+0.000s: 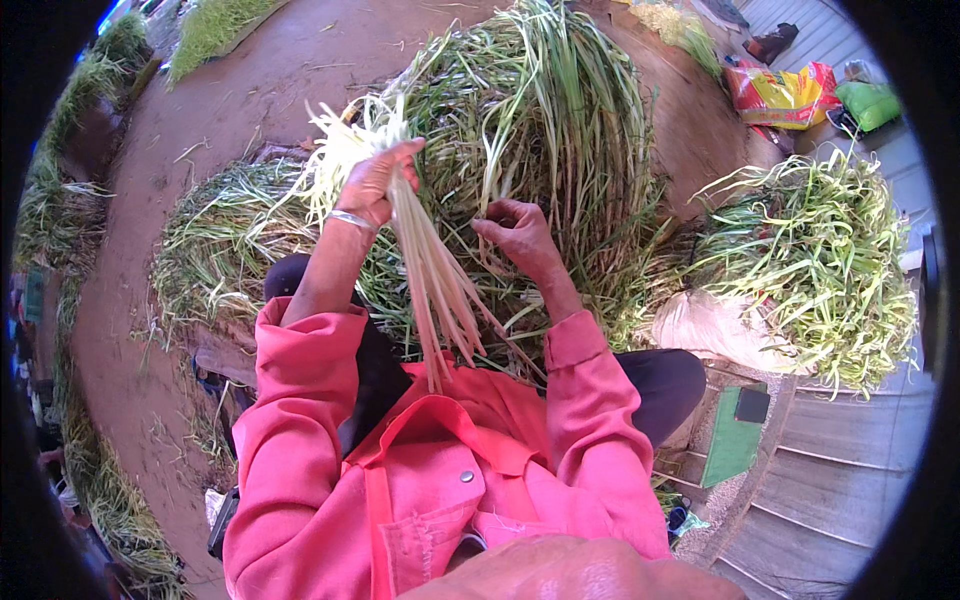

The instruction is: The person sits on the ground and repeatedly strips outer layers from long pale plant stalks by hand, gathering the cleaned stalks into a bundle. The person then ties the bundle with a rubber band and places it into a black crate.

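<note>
A bunch of long pale stalks (427, 262), whitish-yellow at the top and pinkish toward my lap, is gripped in my left hand (379, 184), which has a silvery bangle at the wrist. To its right, my right hand (516, 229) has its thumb and fingertips close together by a thin pale leafy stalk (491, 161); whether they pinch it cannot be told. Both hands are above a large heap of long green leafy stalks (592, 150). The plants look like garlic or leek greens.
A smaller green heap (232, 240) lies at the left, another pile of greens (817, 255) at the right beside a pale sack (720, 330). A red and yellow plastic bag (784, 94) lies at upper right. A green panel (731, 435) stands near my knee (667, 386).
</note>
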{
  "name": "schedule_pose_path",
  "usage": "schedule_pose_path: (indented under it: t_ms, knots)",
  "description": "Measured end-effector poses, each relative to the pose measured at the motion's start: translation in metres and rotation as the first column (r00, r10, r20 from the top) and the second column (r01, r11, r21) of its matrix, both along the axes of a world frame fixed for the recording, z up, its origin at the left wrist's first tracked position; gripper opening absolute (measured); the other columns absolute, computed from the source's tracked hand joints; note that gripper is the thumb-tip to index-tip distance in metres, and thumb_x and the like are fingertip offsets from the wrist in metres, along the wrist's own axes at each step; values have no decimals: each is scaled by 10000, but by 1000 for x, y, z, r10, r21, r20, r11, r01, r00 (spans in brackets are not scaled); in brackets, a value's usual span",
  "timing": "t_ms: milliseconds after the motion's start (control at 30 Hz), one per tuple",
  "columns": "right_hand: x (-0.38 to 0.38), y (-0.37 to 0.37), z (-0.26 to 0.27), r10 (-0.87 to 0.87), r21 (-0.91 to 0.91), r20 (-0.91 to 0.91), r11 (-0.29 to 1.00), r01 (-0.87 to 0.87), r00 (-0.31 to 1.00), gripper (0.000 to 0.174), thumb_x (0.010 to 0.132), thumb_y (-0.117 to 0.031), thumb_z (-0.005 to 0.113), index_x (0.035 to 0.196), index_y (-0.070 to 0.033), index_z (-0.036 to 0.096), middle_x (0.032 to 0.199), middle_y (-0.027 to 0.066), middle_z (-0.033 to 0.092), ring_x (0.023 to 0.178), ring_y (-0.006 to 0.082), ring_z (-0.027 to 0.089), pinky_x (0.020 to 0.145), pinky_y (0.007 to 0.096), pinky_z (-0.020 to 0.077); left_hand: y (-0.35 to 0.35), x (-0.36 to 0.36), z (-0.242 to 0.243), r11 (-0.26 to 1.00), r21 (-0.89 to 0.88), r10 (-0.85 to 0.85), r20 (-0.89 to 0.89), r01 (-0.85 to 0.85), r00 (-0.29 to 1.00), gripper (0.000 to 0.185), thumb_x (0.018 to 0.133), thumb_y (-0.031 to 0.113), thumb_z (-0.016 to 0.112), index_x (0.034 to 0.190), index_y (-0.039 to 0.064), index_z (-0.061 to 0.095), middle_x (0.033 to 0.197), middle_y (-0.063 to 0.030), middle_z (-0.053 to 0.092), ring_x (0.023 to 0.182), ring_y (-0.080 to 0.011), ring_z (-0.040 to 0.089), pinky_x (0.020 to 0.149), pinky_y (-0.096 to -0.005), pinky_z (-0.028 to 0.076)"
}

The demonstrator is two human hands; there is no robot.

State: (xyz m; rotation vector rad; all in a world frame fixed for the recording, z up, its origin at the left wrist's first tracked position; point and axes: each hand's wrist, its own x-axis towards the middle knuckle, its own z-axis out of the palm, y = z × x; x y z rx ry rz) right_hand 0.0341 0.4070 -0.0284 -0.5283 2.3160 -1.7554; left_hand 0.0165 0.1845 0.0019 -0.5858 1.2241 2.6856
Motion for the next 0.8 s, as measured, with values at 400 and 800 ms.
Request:
schedule_pose_path:
  t_ms: [400, 800]
  knots:
    - [12, -11, -6, 13, 73, -6, 997, -12, 1000, 193, 753, -134, 668, 875, 13, 642, 743, 92, 665, 657, 104, 593, 622, 283, 480, 37, -4, -18, 929, -202, -295, 103, 311, 950, 172, 752, 192, 725, 820, 52, 652, 635, 2, 566, 478, -90, 510, 444, -219, 423]
    - [19, -26, 2, -251, -19, -291, 966, 257, 923, 265, 699, -155, 738, 837, -21, 555, 763, 51, 582, 665, 120, 543, 608, 282, 448, 44, 5, -6, 929, -238, -274, 73, 284, 959, 185, 697, 182, 781, 751, 60, 654, 603, -4, 557, 483, -109, 507, 446, -257, 394]
